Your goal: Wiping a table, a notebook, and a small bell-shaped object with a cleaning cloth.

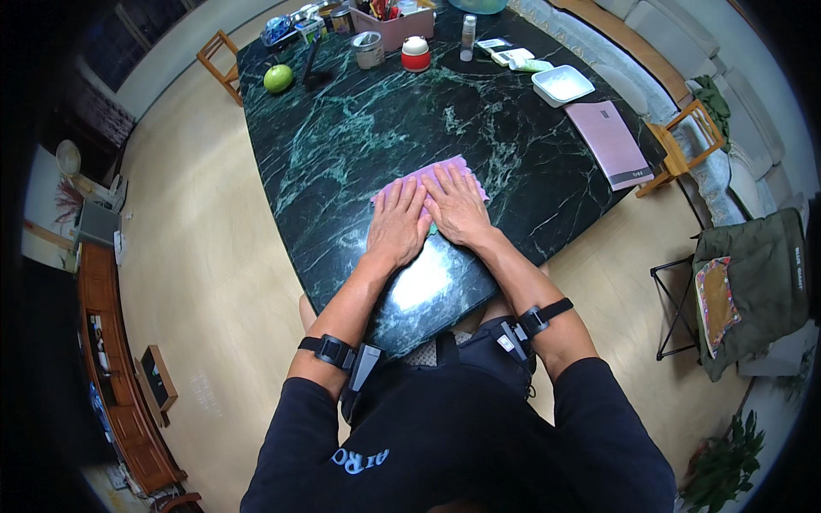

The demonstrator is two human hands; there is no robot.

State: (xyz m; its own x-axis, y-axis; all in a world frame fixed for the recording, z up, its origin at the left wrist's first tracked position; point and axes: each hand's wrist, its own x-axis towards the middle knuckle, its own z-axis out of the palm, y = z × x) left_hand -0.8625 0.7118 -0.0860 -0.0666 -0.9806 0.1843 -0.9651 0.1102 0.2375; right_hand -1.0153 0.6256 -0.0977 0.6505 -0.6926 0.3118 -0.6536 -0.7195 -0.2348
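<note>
A pink cloth (424,173) with a wavy edge lies on a dark green marble-patterned table (378,134). My left hand (399,221) rests palm down on its left part, the fingers stretched forward. Just to the right, my right hand (457,205) is also flat on the cloth, its fingers a little spread. The two hands touch or nearly touch at the thumbs. A bit of green shows at the cloth's near edge, between the wrists. Much of the cloth is hidden under my palms.
A green round fruit (278,78), a lidded jar (367,50), a red-and-white container (415,54) and a pink bin (392,29) stand at the far side. On the right are a white plastic tub (562,85) and a pink booklet (609,144). A folding chair (750,288) stands beyond.
</note>
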